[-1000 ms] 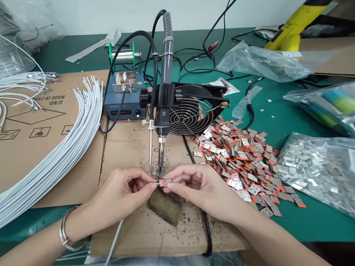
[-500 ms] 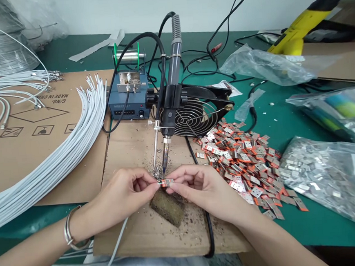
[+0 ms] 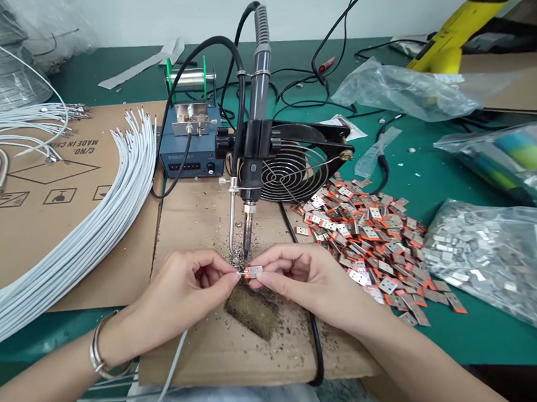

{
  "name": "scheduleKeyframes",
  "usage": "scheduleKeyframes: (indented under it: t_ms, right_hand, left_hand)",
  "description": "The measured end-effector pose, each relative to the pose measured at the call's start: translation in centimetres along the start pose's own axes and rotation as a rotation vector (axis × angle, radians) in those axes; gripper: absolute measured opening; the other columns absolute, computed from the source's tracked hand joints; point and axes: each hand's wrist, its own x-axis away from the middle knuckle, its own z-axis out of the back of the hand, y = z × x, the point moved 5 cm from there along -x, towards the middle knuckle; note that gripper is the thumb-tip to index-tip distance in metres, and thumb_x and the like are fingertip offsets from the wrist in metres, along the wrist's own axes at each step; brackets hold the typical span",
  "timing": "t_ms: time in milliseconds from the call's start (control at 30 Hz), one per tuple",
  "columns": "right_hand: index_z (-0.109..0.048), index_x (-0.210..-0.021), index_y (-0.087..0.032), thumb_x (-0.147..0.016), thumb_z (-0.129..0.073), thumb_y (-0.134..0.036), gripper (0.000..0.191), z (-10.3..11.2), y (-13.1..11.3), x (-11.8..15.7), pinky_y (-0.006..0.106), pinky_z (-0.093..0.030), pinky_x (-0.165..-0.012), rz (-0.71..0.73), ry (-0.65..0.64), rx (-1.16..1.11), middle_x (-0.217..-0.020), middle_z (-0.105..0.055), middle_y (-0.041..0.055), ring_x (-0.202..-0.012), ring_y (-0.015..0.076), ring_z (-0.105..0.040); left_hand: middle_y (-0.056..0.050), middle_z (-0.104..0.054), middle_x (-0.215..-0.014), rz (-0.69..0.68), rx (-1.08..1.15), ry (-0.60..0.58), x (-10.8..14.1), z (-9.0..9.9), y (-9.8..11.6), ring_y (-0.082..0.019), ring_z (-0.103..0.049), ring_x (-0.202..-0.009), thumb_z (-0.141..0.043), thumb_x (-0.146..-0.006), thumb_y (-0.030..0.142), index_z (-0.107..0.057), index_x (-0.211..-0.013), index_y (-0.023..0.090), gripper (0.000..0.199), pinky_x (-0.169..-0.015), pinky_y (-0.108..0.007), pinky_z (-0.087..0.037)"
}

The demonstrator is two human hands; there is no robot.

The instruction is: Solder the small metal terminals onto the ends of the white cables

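Between thumb and fingers, my left hand (image 3: 198,284) pinches the end of a white cable (image 3: 181,356), which hangs down toward the front edge. My right hand (image 3: 297,279) grips a small USB connector (image 3: 255,271), metal with an orange insert. The cable's wires meet the connector's orange end just under the tip of the soldering iron (image 3: 247,243), which is clamped upright in a stand. Beside it, a thin metal solder feed tube (image 3: 231,228) slants down to the same spot. A brown cleaning sponge (image 3: 253,310) lies below my hands.
A pile of USB connectors (image 3: 368,236) lies to the right, beside a bag of metal pieces (image 3: 477,259). White cables (image 3: 123,194) are bundled on cardboard at left. Behind stand a blue solder feeder (image 3: 190,148), a solder spool (image 3: 189,78) and a black fan (image 3: 294,171).
The camera view has shifted slightly. The connector and cable end have turned or moved a little at the iron's tip; both hands keep their hold.
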Motion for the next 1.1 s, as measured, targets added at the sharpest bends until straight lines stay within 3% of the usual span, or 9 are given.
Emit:
scheduleKeyframes:
  t_ms: [633, 867, 1100]
  right_hand:
    - [-0.064, -0.084, -0.009, -0.069, -0.065, -0.024, 0.021, -0.3, 0.2, 0.0, 0.019, -0.045, -0.058, -0.017, 0.039, 0.088, -0.074, -0.068, 0.0071, -0.064, 0.0101, -0.061]
    - [-0.065, -0.082, -0.009, -0.074, -0.061, -0.028, 0.021, -0.1, -0.5, 0.7, 0.020, -0.038, -0.050, 0.015, -0.051, 0.202, -0.072, -0.067, 0.0094, -0.057, 0.0103, -0.055]
    - [-0.065, -0.084, -0.012, -0.079, -0.060, -0.029, 0.019, -0.2, -1.8, 3.6, 0.020, -0.038, -0.051, 0.063, -0.139, 0.270, -0.067, -0.064, 0.0065, -0.057, 0.0102, -0.053]
  left_hand:
    - [0.000, -0.055, -0.063, 0.033, -0.058, -0.044, -0.2, 0.1, -0.2, -0.007, -0.042, -0.056, -0.053, -0.083, 0.033, -0.064, -0.080, 0.013, 0.023, -0.048, -0.017, -0.032]
    - [0.000, -0.055, -0.062, 0.029, -0.054, -0.097, 0.4, -0.5, 0.2, -0.008, -0.041, -0.056, -0.052, -0.083, 0.039, -0.065, -0.081, 0.015, 0.027, -0.049, -0.018, -0.031]
    - [0.000, -0.058, -0.065, -0.023, -0.066, -0.134, 3.0, -2.0, 1.8, -0.008, -0.046, -0.058, -0.055, -0.082, 0.037, -0.068, -0.084, 0.018, 0.023, -0.052, -0.018, -0.033]
